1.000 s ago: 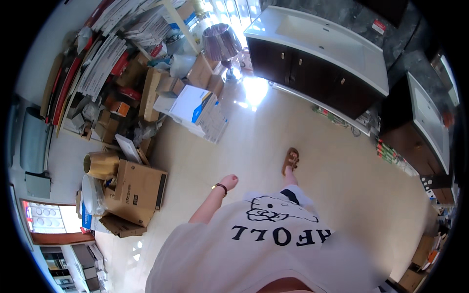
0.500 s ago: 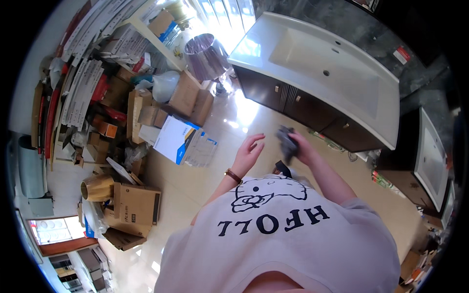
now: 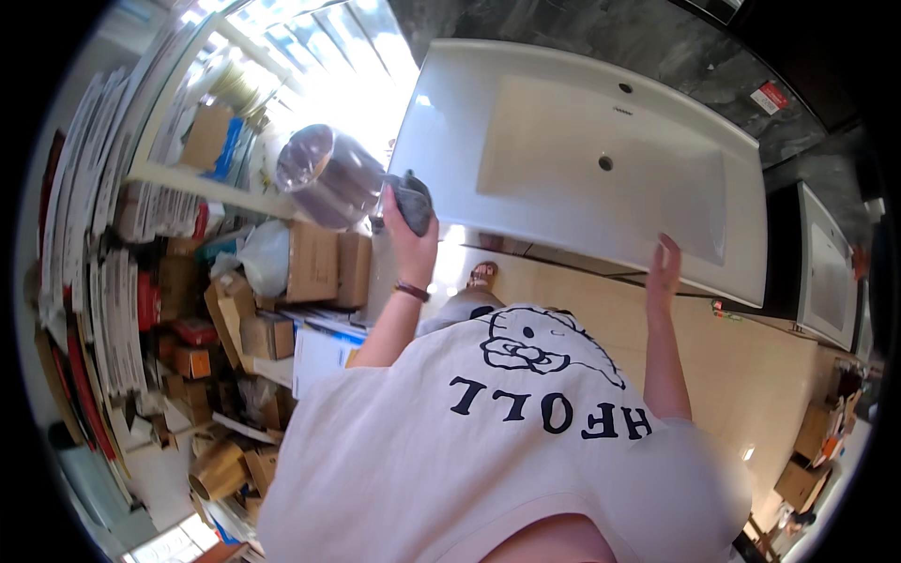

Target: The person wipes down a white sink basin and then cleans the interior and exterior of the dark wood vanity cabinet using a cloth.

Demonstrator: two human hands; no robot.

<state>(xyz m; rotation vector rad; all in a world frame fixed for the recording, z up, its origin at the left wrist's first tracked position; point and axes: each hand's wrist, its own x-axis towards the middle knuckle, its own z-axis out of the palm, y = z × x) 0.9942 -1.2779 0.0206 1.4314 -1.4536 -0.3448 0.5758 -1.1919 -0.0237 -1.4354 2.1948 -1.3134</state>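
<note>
A bunched dark grey cloth (image 3: 414, 201) is gripped in my left hand (image 3: 409, 246), beside the left front corner of a white washbasin top (image 3: 439, 155). Close by on the left stands a lamp with a shiny, plastic-looking shade (image 3: 328, 178); whether the cloth touches it I cannot tell. My right hand (image 3: 664, 267) holds nothing, its fingers stretched out over the basin's front edge towards the right. The basin has a wide, shallow bowl with a dark round drain (image 3: 605, 163).
Cardboard boxes (image 3: 313, 263) and a white plastic bag (image 3: 266, 258) crowd the left side, beside stacked flat cartons (image 3: 111, 319). A shelf frame (image 3: 211, 194) rises behind them. Another basin cabinet (image 3: 826, 244) stands at the far right, over a pale tiled floor (image 3: 741, 375).
The grey cloth has passed from my right hand to my left. I am closer to the washbasin; my left hand has moved forward and left, my right hand to the right.
</note>
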